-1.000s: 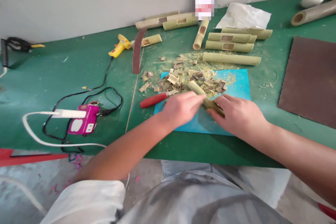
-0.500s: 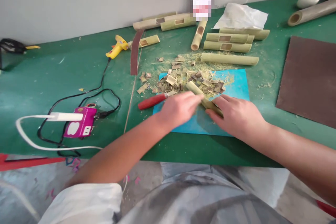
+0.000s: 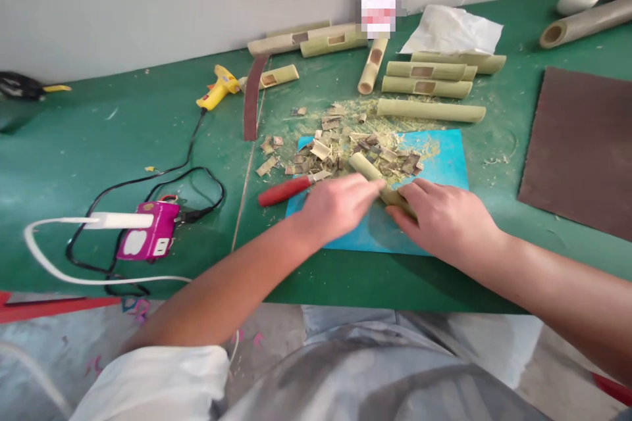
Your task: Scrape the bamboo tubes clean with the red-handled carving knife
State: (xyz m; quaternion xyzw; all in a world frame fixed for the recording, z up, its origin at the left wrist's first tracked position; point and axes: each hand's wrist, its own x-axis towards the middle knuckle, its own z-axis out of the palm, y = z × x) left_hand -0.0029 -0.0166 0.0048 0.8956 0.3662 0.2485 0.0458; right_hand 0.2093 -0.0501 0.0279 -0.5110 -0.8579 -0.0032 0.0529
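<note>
Tube, one, centre of frame; long axis ran upper left to lower right. Right hand: grip held its lower end. Left hand: beside its middle, grip unclear.

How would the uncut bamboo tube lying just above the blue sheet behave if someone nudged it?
The bamboo tube would probably roll when pushed from the side, since it looks round and lies on its side. It is likely stiff, its outline being nearly straight. Shavings by its left end might slow it a little.

Even light, slight overall blur.
</note>
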